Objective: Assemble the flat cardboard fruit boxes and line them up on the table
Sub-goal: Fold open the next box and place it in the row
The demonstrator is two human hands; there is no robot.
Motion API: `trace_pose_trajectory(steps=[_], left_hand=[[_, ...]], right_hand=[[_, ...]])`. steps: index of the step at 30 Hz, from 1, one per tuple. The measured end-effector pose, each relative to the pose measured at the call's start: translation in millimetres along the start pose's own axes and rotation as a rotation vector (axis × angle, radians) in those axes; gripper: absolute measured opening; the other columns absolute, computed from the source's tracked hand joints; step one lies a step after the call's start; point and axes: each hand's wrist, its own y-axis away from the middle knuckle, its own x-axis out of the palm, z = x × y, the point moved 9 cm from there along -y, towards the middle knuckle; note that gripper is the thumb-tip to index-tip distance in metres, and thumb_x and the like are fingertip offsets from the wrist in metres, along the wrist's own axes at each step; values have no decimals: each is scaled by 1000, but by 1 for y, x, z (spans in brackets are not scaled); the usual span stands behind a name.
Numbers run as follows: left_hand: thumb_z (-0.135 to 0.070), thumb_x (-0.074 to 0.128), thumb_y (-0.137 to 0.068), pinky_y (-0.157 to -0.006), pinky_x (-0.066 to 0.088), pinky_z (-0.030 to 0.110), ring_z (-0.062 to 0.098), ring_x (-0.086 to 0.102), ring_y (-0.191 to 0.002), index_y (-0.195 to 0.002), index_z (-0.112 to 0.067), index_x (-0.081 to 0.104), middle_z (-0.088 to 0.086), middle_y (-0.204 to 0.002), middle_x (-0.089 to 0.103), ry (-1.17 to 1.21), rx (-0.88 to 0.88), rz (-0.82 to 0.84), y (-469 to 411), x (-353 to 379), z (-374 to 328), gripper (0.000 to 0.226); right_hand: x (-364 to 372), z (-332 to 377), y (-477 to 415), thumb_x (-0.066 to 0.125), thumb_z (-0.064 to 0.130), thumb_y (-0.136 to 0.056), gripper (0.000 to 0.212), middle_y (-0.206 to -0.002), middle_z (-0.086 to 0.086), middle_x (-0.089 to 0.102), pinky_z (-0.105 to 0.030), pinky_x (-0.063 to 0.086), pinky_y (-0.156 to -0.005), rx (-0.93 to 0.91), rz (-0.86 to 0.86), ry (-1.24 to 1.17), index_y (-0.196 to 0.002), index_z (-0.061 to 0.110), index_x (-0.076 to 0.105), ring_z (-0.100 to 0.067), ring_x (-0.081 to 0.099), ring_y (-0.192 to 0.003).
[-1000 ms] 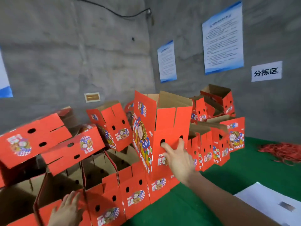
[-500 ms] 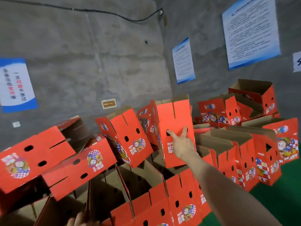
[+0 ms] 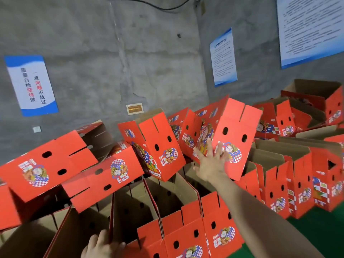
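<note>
The right hand (image 3: 212,163) reaches far forward, fingers splayed flat; the left hand (image 3: 102,247) sits low, fingers loosely extended.

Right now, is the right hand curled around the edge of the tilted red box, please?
No, the right hand presses flat, fingers spread, on the tilted box.

Tilted boxes (image 3: 156,146) crowd the middle of the frame, wall (image 3: 111,71) right behind. Open box mouths (image 3: 167,194) gape lower centre; bare green surface (image 3: 325,235) shows only lower right.

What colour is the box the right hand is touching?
The box is red, with a cartoon print on blue-and-white checks; the head view shows it.
</note>
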Motion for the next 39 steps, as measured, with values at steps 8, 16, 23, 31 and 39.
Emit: trace_pose_trajectory(steps=[8, 16, 23, 31, 39], left_hand=[[-68, 29, -90, -115, 19, 30, 14, 21, -139, -120, -53, 48, -9, -149, 24, -48, 148, -39, 33, 12, 7, 39], [-57, 36, -95, -119, 10, 33, 19, -2, -148, -148, -39, 14, -2, -160, -8, -81, 298, -102, 62, -10, 41, 61], [-24, 66, -88, -92, 39, 22, 19, 55, -114, -119, -16, 64, 4, -128, 55, 398, 159, -296, 156, -61, 157, 33], [-10, 67, -86, -81, 48, 30, 21, 66, -93, -103, -8, 70, 5, -99, 70, 523, -405, -503, 315, -71, 411, 17], [-23, 70, -84, -96, 43, 49, 42, 52, -116, -125, 2, 53, 28, -127, 54, 244, -931, -491, 447, -101, 666, 51]], right_hand=[[-32, 48, 22, 47, 44, -95, 59, -160, -16, -2, -52, 6, -117, -244, -29, -39, -148, 25, 29, -38, -3, -146], [-76, 124, 107, 47, 25, -98, 39, -138, -7, 46, -39, 43, -98, -489, -72, -368, -136, 14, 47, -26, 43, -126], [-107, 212, 218, 59, 14, -92, 22, -107, -5, 65, -43, 53, -77, -700, -221, -634, -113, 11, 64, -30, 63, -93], [-90, 384, 390, 66, 3, -82, 13, -84, -6, 70, -30, 49, -61, -901, -47, -919, -94, 7, 70, -21, 64, -70], [7, 534, 628, 50, 38, -95, 33, -119, 7, 60, -31, 45, -96, -1190, 783, -579, -127, 32, 53, -9, 55, -107]])
